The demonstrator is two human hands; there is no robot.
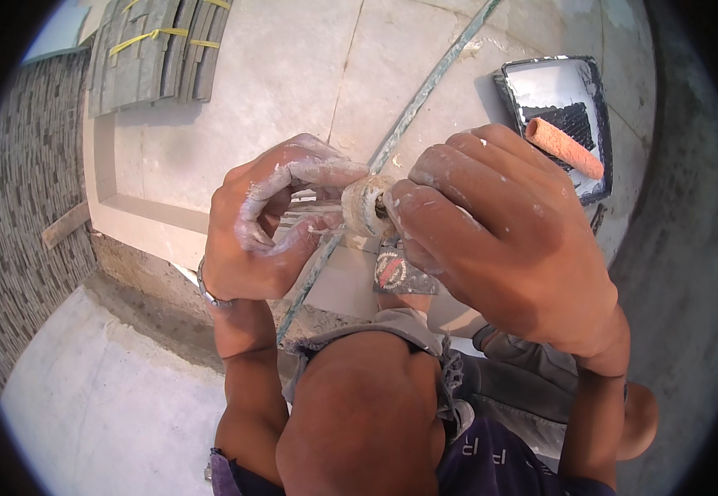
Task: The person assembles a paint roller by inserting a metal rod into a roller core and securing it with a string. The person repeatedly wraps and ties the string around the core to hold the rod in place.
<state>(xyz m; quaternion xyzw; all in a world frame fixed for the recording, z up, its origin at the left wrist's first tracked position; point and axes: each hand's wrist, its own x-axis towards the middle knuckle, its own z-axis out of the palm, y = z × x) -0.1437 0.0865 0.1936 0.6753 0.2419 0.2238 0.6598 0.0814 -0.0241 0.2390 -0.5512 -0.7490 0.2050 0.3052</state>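
Both hands are gripping a small paint-caked roller frame: left hand (pixel 264 223) clamping its wire cage (pixel 307 207), right hand (pixel 491 231) pinching the end cap (pixel 364 204). It looks light, stiff and slippery.

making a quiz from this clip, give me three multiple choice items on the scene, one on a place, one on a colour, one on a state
1. Where does the black paint tray lie?
A upper right
B lower left
C under the knees

2. What colour is the roller sleeve resting in the tray?
A blue
B orange-pink
C green

3. How do the left hand and right hand look?
A gloved
B bare, paint-smeared
C clean and idle

Answers: 1 A, it sits on the pale floor at upper right. 2 B, its nap is orange-pink. 3 B, white smears cover bare fingers that grip a small white-caked roller frame.
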